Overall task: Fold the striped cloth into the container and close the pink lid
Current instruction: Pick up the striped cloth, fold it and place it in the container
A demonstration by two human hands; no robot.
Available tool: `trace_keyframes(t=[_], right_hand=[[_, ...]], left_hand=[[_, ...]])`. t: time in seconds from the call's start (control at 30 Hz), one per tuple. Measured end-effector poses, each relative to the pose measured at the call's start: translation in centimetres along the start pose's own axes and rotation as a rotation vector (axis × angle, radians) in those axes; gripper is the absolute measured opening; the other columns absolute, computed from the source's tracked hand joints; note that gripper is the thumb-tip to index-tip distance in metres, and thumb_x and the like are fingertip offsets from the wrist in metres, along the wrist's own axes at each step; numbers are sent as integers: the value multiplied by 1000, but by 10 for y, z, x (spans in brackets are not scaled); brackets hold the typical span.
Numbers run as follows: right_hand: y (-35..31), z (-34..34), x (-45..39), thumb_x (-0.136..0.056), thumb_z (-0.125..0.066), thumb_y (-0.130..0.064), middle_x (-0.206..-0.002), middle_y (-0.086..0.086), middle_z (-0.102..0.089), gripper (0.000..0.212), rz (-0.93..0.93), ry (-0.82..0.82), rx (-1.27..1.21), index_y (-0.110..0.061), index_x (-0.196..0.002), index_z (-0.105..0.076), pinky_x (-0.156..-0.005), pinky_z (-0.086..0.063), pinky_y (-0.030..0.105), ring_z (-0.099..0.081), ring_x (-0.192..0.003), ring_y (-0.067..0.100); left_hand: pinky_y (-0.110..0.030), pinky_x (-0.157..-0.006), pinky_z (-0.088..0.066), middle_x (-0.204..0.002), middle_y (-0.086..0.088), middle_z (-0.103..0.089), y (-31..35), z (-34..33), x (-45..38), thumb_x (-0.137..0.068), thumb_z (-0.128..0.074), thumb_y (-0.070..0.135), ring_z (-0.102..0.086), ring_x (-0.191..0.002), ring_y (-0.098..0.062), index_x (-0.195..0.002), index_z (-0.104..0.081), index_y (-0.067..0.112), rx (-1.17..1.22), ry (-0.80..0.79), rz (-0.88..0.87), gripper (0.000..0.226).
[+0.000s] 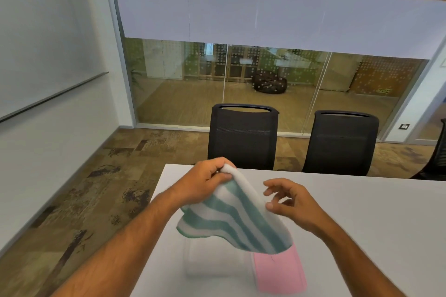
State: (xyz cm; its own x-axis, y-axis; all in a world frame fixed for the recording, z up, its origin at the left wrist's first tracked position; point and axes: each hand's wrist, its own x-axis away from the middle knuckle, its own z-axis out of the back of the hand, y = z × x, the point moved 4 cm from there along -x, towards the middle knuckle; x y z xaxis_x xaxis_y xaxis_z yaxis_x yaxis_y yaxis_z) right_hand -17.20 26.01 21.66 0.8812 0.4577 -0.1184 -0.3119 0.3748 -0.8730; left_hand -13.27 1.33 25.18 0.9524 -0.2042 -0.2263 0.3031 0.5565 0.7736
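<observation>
My left hand [207,181] pinches the top corner of a green-and-white striped cloth [231,219] and holds it up above the table. The cloth hangs down and to the right, draped over a clear container [217,263] whose far rim it hides. My right hand [289,202] hovers beside the cloth's right edge, fingers spread, thumb near the fabric but gripping nothing. A pink lid [280,272] lies flat on the table just right of the container, its top edge under the cloth's lower corner.
The white table [362,212] runs away to the right, and its left edge is close to the container. Two black office chairs [243,137] stand at the far side. A glass wall is behind them.
</observation>
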Motion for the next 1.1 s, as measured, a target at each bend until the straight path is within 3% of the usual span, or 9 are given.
trace_keyframes(t=[0.1,0.2,0.37,0.47,0.6,0.7,0.8,0.97,1.1], right_hand=[[-21,-32,-6,-58,-80,-67,-108,-31,-66,67,61,-59,6,-55,-118,-54,-78,-59,17,-65,-105,3],[-38,-55,-13,-66,-81,-54,-106,-39,-63,56,124,-4,-1,-64,-112,-51,-75,-55,9,-63,-105,-3],[-38,-52,-18,-76,-81,-34,-112,-25,-63,53,92,210,-53,-44,-123,-58,-87,-58,22,-65,-100,4],[-36,-42,-17,-78,-81,-29,-114,-19,-66,44,71,238,-120,-44,-114,-62,-89,-60,32,-66,-102,9],[-36,-31,-16,-78,-81,-28,-115,-17,-66,49,45,234,-244,-49,-116,-59,-83,-62,35,-68,-102,14],[-37,-30,-17,-79,-80,-27,-110,-22,-65,48,45,222,-285,-51,-115,-58,-78,-63,30,-68,-100,11],[-39,-29,-17,-81,-78,-26,-103,-29,-64,44,74,197,-312,-53,-110,-60,-70,-61,23,-66,-100,2],[-38,-28,-16,-83,-76,-23,-103,-24,-66,28,95,126,-298,-41,-103,-69,-68,-61,25,-66,-99,5],[-36,-23,-17,-82,-77,-22,-93,-18,-70,9,84,103,-136,-29,-88,-75,-73,-61,28,-65,-92,9]], left_hand=[[-20,-83,-50,-108,14,-66,14,-19,-5,-99,-53,32,-62,-96,-11,-110,-58,42,-165,-134,-54,17],[-20,-83,-53,-107,13,-64,22,-27,-7,-96,-56,37,-63,-91,-9,-116,-50,37,-209,-139,-83,21],[-21,-78,-59,-109,15,-62,6,-13,2,-67,-81,55,-65,-95,-9,-121,-33,52,-53,-126,30,73],[-27,-82,-63,-117,16,-58,-18,-5,15,-62,-89,41,-64,-102,-12,-123,-29,55,-82,-197,87,87],[-25,-76,-63,-106,28,-60,-37,5,31,-67,-86,23,-65,-102,-15,-115,-46,49,80,-60,73,67],[-28,-76,-64,-102,27,-61,-37,10,36,-71,-81,17,-65,-100,-10,-104,-59,43,185,120,-1,47],[-20,-79,-60,-109,24,-65,-33,13,39,-77,-75,13,-62,-106,-5,-107,-69,40,250,271,-94,41],[-18,-86,-58,-105,27,-71,-35,12,43,-80,-75,12,-64,-105,-5,-102,-75,36,179,371,-145,32],[-20,-82,-59,-99,16,-76,-35,14,42,-76,-82,7,-70,-97,-9,-99,-79,24,154,396,-167,29]])
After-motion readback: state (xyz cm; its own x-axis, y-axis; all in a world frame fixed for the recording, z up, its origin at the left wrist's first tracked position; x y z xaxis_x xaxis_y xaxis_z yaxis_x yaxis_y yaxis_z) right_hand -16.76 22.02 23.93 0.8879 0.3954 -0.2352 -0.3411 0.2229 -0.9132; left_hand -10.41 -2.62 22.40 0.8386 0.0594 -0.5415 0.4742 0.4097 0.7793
